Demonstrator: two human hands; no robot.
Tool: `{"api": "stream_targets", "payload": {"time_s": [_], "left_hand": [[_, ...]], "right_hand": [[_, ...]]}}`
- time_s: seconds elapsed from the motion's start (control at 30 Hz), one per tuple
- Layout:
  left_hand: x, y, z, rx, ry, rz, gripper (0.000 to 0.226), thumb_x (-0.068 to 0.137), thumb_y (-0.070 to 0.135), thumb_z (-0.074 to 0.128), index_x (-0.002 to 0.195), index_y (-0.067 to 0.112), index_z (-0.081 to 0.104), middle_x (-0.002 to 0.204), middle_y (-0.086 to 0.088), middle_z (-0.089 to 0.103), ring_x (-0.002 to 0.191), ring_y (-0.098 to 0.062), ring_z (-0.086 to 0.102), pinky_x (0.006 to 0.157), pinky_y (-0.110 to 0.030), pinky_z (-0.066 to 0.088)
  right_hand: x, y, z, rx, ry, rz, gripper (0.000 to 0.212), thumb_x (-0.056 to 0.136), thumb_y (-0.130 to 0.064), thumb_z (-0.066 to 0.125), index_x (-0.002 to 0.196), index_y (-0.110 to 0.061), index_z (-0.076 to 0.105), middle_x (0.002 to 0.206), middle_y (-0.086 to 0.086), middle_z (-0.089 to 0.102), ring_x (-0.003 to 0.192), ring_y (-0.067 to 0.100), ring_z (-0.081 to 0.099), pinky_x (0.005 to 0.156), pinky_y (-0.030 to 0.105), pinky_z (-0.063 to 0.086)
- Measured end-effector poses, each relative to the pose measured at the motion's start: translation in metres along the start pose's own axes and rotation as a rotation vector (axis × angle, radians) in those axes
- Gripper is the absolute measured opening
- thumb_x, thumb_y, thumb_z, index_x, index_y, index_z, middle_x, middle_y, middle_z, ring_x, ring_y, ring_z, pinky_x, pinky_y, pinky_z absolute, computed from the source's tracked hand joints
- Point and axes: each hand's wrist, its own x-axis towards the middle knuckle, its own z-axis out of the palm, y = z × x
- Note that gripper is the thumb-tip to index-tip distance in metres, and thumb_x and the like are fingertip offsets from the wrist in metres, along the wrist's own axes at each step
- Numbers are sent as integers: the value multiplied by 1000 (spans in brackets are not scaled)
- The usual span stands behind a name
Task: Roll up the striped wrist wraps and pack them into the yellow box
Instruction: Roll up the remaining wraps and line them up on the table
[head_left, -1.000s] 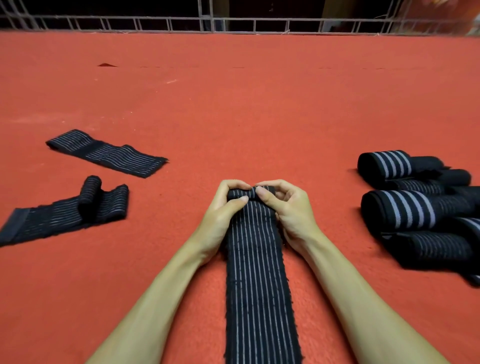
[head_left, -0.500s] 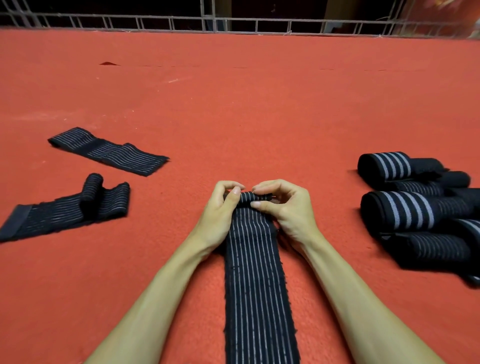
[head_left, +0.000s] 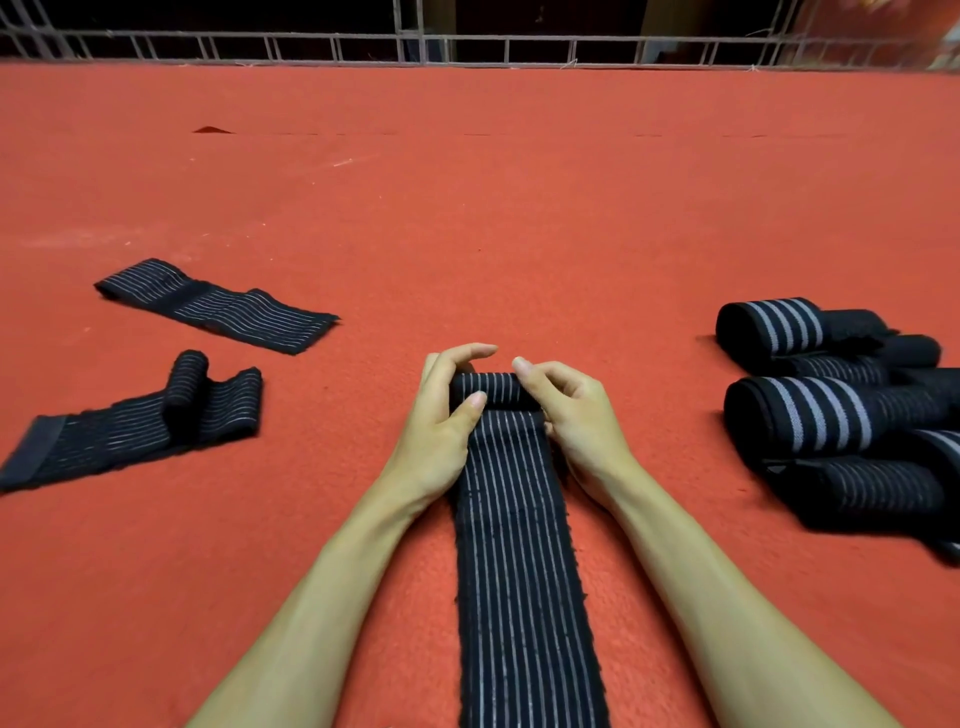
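Your left hand (head_left: 441, 421) and right hand (head_left: 571, 421) are pinching the rolled far end of the striped wrap (head_left: 519, 571), lying flat between your forearms on the red mat (head_left: 519, 234); rolled wraps (head_left: 821, 415) are sitting right, loose wraps (head_left: 213, 306) left.

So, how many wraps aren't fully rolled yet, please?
3: flat wrap far left; partly rolled wrap near left; centre wrap in left hand and right hand. The pile may hide others.
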Motion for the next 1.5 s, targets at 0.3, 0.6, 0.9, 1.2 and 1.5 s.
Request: {"api": "stream_targets", "payload": {"time_s": [0.3, 0.6, 0.9, 1.2, 1.5], "left_hand": [[1, 0, 4, -117, -5, -197, 33, 82, 40, 50, 115, 38, 53, 117, 7, 44, 101, 16, 46, 89, -6, 36], [-2, -5, 5, -47, -46, -226, 33, 91, 47, 46, 120, 34, 43, 109, 5, 58, 100, -9, 58, 91, -32, 49], [1, -2, -1, -170, 31, -147, 27, 93, -4, 54, 100, 21, 56, 92, 7, 60, 82, -1, 57, 76, -22, 47], [0, 2, 1, -224, -9, -109, 27, 77, 12, 55, 103, 19, 59, 108, -1, 62, 104, -13, 57, 97, -32, 45], [0, -4, 9, -216, -37, -259, 48, 92, 60, 43, 124, 25, 40, 121, -1, 54, 108, -6, 57, 96, -28, 48]], "right_hand": [[-4, -1, -5, 136, -46, 51, 15, 80, -17, 76, 93, -14, 73, 83, 5, 63, 76, 18, 57, 62, 26, 47], [-1, 2, -11, 219, -16, 12, 32, 76, 4, 74, 103, -11, 67, 92, 9, 69, 84, 21, 66, 68, 28, 55], [-1, 3, -1, 148, -74, 38, 31, 87, -40, 67, 96, -10, 68, 87, 13, 64, 79, 30, 57, 70, 41, 45], [-5, 3, 2, 73, -20, -72, 22, 86, -22, 70, 99, -4, 70, 90, 6, 71, 82, 12, 65, 74, 25, 52], [-4, 3, -6, 206, -94, -123, 31, 72, 2, 76, 100, -12, 69, 91, 4, 70, 85, 18, 66, 75, 31, 55]]}}
